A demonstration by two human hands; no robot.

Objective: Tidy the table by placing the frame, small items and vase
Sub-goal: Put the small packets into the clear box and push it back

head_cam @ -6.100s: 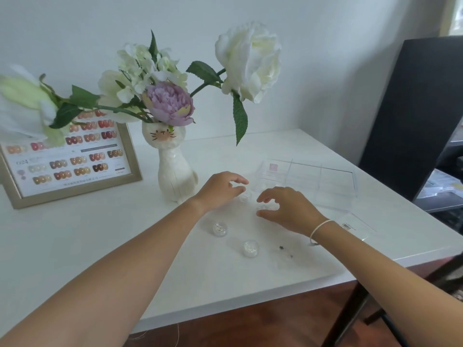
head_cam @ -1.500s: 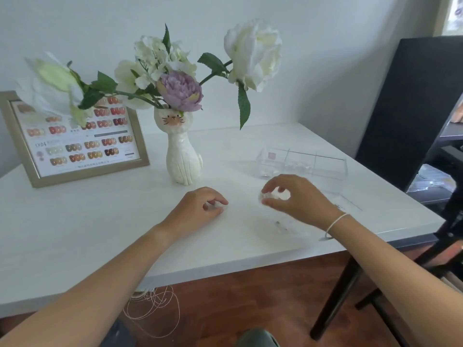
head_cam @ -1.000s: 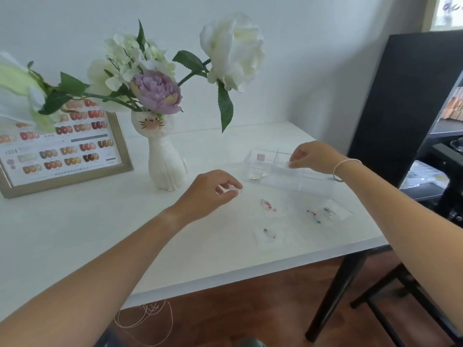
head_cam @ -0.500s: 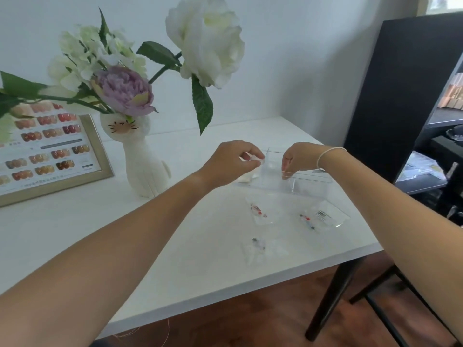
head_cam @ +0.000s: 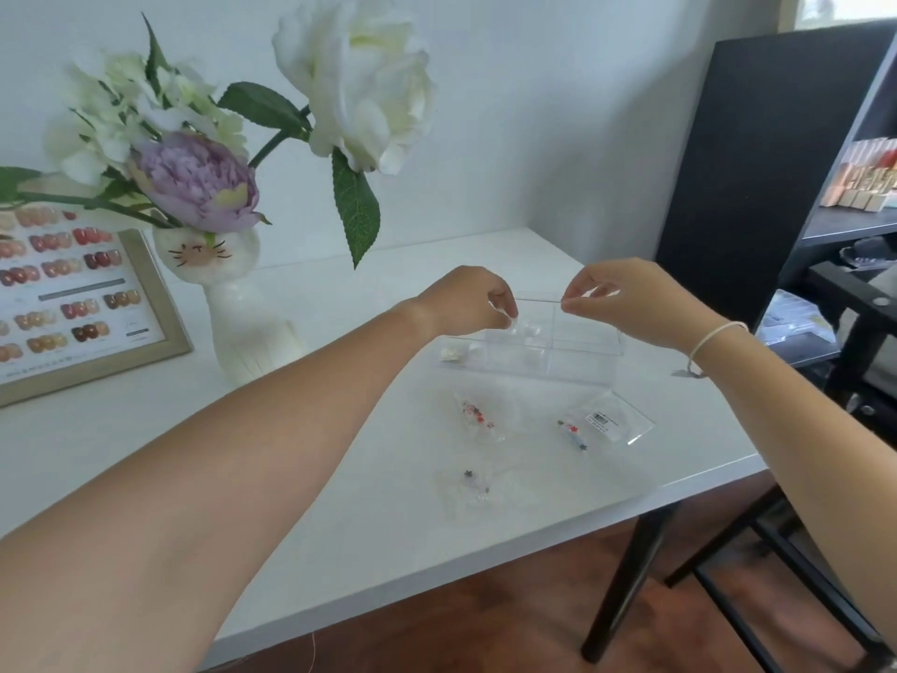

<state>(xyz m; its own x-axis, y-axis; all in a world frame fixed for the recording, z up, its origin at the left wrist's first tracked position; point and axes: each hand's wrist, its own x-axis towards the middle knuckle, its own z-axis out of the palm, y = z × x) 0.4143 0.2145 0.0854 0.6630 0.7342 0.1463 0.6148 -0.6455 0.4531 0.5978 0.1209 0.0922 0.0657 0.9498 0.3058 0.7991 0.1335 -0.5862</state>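
My left hand (head_cam: 466,303) hovers over the clear compartment box (head_cam: 582,354), its fingertips pinched on a small clear jar (head_cam: 506,321). Over the box's far edge, my right hand (head_cam: 631,298) has thumb and forefinger pressed together with nothing visible between them. Two small jars lie in the box, one in the left compartment (head_cam: 454,354) and one in the middle (head_cam: 531,327). In front of the box, three small clear bags of beads (head_cam: 478,415) (head_cam: 573,432) (head_cam: 473,478) lie flat. The white cat vase (head_cam: 242,327) with flowers and the gold frame (head_cam: 160,303) stand at the left.
The white table (head_cam: 340,502) ends in a front edge close to the bags, and a wall stands behind it. A black panel (head_cam: 757,162) and dark shelves (head_cam: 844,225) stand to the right. Black chair legs (head_cam: 626,585) show under the table's right corner.
Both hands picked small jars off the table and moved to the box. My right hand has since shifted a little right along the box's far edge. The view has come closer.
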